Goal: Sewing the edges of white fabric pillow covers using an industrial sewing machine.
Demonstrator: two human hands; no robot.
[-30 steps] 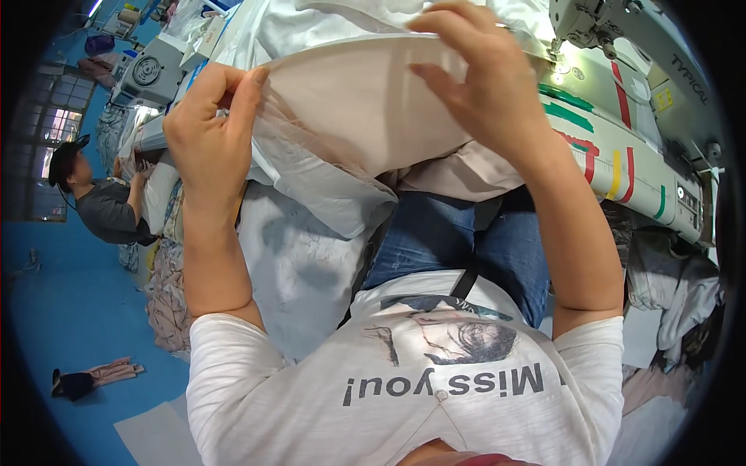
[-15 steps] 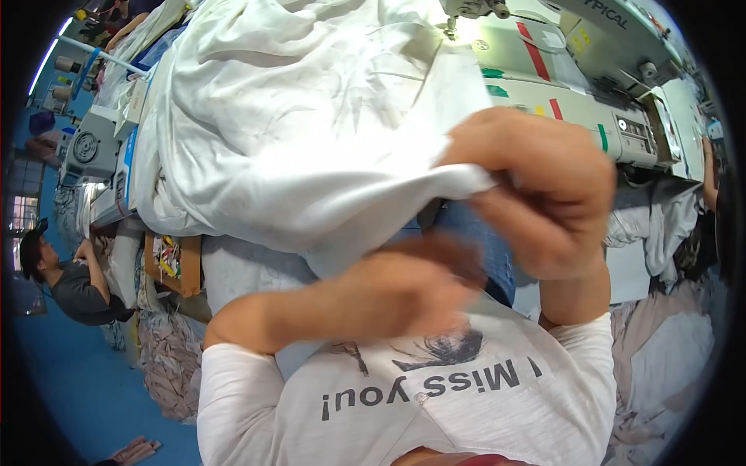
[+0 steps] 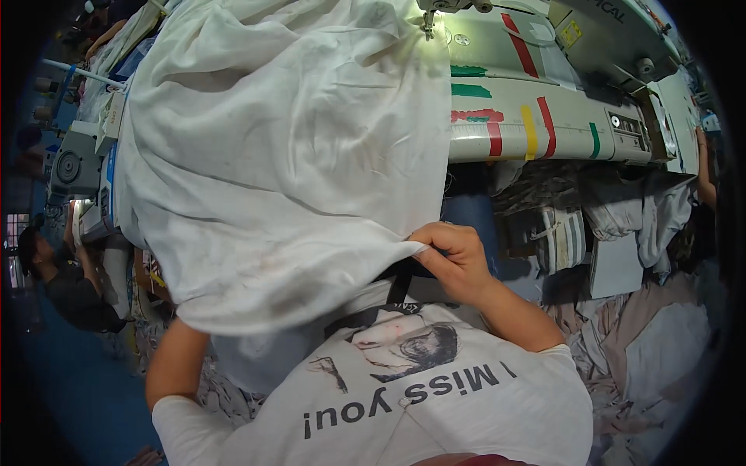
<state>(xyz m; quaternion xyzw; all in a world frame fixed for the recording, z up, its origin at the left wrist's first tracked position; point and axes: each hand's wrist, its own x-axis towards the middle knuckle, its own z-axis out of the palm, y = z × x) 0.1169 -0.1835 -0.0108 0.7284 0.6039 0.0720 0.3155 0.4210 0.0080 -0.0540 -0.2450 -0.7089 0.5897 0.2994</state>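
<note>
A large white cloth spreads over the sewing table and hangs down over its front edge toward my lap. My right hand pinches the cloth's near right corner between thumb and fingers, just in front of my shirt. The near edge of the cloth is lifted and bunched loosely to the left of that hand. My left forearm goes up beneath the cloth, which hides my left hand and its fingers. At the cloth's far right edge, the sewing machine's needle and presser foot stand under a small light.
The machine bed carries red, yellow and green tape strips. Pale fabric hangs below it at right, with more fabric heaps lower down. A person sits at another machine at far left.
My right hand has come down and left, drawing the cloth corner nearer to me. My left hand has moved left, out from in front of my shirt and under the cloth.
</note>
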